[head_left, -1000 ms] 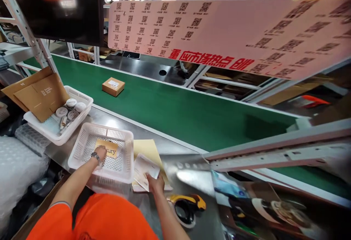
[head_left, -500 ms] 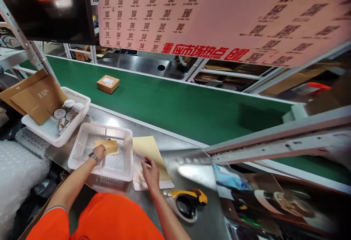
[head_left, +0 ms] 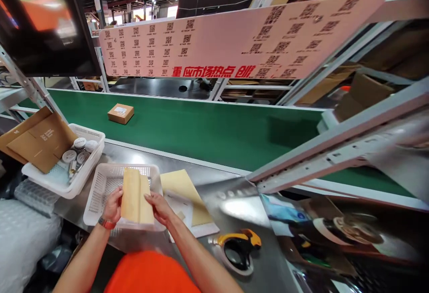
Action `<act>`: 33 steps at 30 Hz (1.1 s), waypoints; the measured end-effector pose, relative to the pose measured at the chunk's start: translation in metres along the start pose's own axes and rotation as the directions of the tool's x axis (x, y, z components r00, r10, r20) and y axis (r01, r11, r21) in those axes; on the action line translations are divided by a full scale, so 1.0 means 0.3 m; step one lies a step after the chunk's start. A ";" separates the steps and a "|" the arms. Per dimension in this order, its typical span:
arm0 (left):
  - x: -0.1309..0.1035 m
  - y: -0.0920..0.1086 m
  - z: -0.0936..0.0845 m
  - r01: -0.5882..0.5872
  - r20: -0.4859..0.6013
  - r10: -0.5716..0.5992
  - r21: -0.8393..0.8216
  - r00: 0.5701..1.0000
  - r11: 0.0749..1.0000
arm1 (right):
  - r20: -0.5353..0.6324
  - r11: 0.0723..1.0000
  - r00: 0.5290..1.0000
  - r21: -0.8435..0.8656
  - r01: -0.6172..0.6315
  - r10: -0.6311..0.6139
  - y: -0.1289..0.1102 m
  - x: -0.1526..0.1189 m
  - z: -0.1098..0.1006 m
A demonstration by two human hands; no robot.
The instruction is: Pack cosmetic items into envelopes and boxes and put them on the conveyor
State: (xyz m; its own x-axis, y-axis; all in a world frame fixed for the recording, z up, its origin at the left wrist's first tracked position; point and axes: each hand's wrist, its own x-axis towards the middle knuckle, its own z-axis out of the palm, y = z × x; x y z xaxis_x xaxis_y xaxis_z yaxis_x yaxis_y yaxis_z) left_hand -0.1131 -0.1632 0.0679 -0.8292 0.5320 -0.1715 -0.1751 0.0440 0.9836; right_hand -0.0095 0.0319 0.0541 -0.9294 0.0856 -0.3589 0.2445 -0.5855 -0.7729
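Observation:
Above a white perforated basket, a tan paper or cardboard piece with a lengthwise fold is held up. My left hand grips its left edge, fingers closed. The right edge is pinched by my right hand. Just right of the basket lie a yellow envelope and white papers on the steel table. A tape dispenser with a yellow handle rests nearer the table's front, to the right of my right forearm.
A second white basket at left holds round tins and flat cardboard. Behind the table runs a green conveyor carrying a small brown box. A metal post slants across the right; bubble wrap lies lower left.
The tan piece has been lifted from the basket and now stands between both hands. My right hand has left the papers and moved left to it. The view has shifted slightly.

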 end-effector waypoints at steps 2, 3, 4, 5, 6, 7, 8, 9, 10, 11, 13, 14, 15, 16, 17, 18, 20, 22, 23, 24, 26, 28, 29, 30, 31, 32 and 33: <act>-0.007 -0.009 -0.028 0.050 -0.044 -0.050 -0.012 0.998 0.999 | -0.017 0.998 0.998 0.030 0.062 -0.062 -0.032 -0.022 0.005; -0.009 -0.013 -0.042 0.073 -0.079 -0.072 0.003 0.994 0.997 | -0.063 0.995 0.993 0.009 0.100 -0.099 -0.049 -0.031 0.002; -0.011 -0.014 -0.053 0.082 -0.132 -0.075 0.053 0.988 0.995 | -0.113 0.990 0.983 -0.039 0.138 -0.141 -0.065 -0.040 -0.005; -0.014 -0.009 -0.060 0.073 -0.194 -0.047 0.131 0.980 0.989 | -0.157 0.978 0.969 -0.118 0.173 -0.191 -0.081 -0.048 -0.013; -0.018 0.002 -0.060 0.043 -0.247 0.015 0.228 0.969 0.973 | -0.189 0.953 0.951 -0.227 0.199 -0.243 -0.096 -0.056 -0.023; -0.025 0.020 -0.052 -0.010 -0.270 0.106 0.335 0.957 0.942 | -0.206 0.910 0.932 -0.357 0.210 -0.297 -0.109 -0.065 -0.032; -0.032 0.043 -0.036 -0.082 -0.254 0.212 0.443 0.944 0.893 | -0.206 0.845 0.916 -0.493 0.207 -0.345 -0.120 -0.075 -0.038; -0.040 0.070 -0.011 -0.169 -0.193 0.311 0.527 0.931 0.833 | -0.190 0.761 0.902 -0.619 0.196 -0.387 -0.130 -0.085 -0.042; -0.047 0.099 0.020 -0.260 -0.103 0.384 0.574 0.918 0.777 | -0.162 0.666 0.892 -0.723 0.184 -0.422 -0.137 -0.097 -0.043; -0.051 0.126 0.054 -0.336 -0.017 0.428 0.591 0.904 0.734 | -0.123 0.572 0.886 -0.801 0.177 -0.447 -0.143 -0.108 -0.042; -0.051 0.167 0.122 -0.408 0.097 0.438 0.583 0.894 0.703 | -0.044 0.413 0.872 -0.892 0.185 -0.487 -0.151 -0.134 -0.035; -0.046 0.179 0.150 -0.405 0.126 0.410 0.569 0.903 0.716 | -0.009 0.353 0.867 -0.915 0.194 -0.499 -0.155 -0.146 -0.033; -0.039 0.185 0.172 -0.381 0.141 0.367 0.549 0.919 0.744 | 0.022 0.307 0.863 -0.930 0.204 -0.505 -0.158 -0.159 -0.031; -0.032 0.185 0.187 -0.348 0.148 0.320 0.526 0.936 0.776 | 0.048 0.277 0.863 -0.937 0.214 -0.504 -0.162 -0.172 -0.032; -0.026 0.181 0.197 -0.315 0.149 0.279 0.502 0.949 0.805 | 0.068 0.264 0.864 -0.938 0.226 -0.498 -0.166 -0.185 -0.035; -0.021 0.175 0.202 -0.288 0.146 0.248 0.481 0.958 0.828 | 0.083 0.270 0.866 -0.932 0.242 -0.493 -0.170 -0.197 -0.040; -0.019 0.164 0.205 -0.254 0.141 0.213 0.455 0.967 0.853 | 0.110 0.322 0.872 -0.901 0.290 -0.477 -0.177 -0.219 -0.050; -0.026 0.161 0.207 -0.245 0.163 0.191 0.451 0.968 0.858 | 0.126 0.382 0.870 -0.861 0.335 -0.477 -0.181 -0.237 -0.059; -0.031 0.164 0.209 -0.247 0.187 0.180 0.451 0.966 0.858 | 0.131 0.398 0.866 -0.848 0.350 -0.482 -0.183 -0.245 -0.063; -0.037 0.168 0.211 -0.255 0.215 0.173 0.450 0.961 0.856 | 0.135 0.403 0.861 -0.841 0.362 -0.490 -0.183 -0.252 -0.065; -0.048 0.178 0.213 -0.288 0.264 0.184 0.440 0.947 0.850 | 0.141 0.395 0.852 -0.840 0.373 -0.504 -0.185 -0.264 -0.071; -0.054 0.187 0.207 -0.316 0.278 0.208 0.434 0.938 0.844 | 0.147 0.382 0.852 -0.846 0.371 -0.502 -0.187 -0.275 -0.080; -0.055 0.191 0.202 -0.320 0.273 0.215 0.437 0.938 0.841 | 0.145 0.376 0.853 -0.851 0.366 -0.502 -0.190 -0.280 -0.086; -0.056 0.195 0.195 -0.319 0.267 0.216 0.445 0.939 0.837 | 0.142 0.370 0.853 -0.856 0.360 -0.502 -0.192 -0.285 -0.092; -0.056 0.200 0.188 -0.318 0.265 0.213 0.458 0.940 0.830 | 0.142 0.363 0.855 -0.862 0.355 -0.499 -0.196 -0.290 -0.098; -0.057 0.206 0.182 -0.321 0.274 0.209 0.474 0.939 0.820 | 0.146 0.352 0.858 -0.868 0.350 -0.493 -0.199 -0.293 -0.103; -0.059 0.212 0.179 -0.334 0.295 0.207 0.490 0.933 0.806 | 0.157 0.336 0.862 -0.875 0.347 -0.481 -0.202 -0.295 -0.106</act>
State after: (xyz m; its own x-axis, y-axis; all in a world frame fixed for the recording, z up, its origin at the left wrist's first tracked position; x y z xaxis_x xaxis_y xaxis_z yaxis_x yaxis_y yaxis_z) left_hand -0.0811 -0.1243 0.1366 -0.6533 0.7546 0.0606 0.3955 0.2719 0.8773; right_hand 0.0667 0.0856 0.1160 -0.9626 0.2289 0.1449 0.0012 0.5386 -0.8426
